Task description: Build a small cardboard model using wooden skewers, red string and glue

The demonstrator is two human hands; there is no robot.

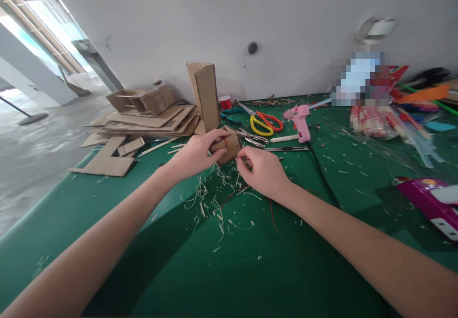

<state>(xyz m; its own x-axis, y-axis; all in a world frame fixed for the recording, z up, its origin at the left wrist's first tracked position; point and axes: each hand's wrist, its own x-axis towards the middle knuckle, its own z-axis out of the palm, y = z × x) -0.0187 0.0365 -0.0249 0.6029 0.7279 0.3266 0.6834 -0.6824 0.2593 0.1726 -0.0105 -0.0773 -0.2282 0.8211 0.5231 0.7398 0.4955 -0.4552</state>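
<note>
My left hand (200, 152) is closed around a small cardboard box (231, 147), thumb on the near side and fingers over the top. A spot of red thread (226, 141) shows on the box beside those fingers. My right hand (260, 168) is at the box's right edge, thumb and forefinger pinched together; what lies between the fingertips is too small to make out. A loose red thread (274, 218) trails on the green table below my right wrist. Pale curled shavings (203, 203) are scattered under the box.
Behind stand a folded cardboard piece (206, 96) and a thread spool (225, 102). Stacked cardboard (150, 125) lies left. Yellow-handled scissors (261, 126), pliers (254, 139), a utility knife (286, 149) and a pink glue gun (301, 122) lie right. A purple power strip (425, 194) sits far right.
</note>
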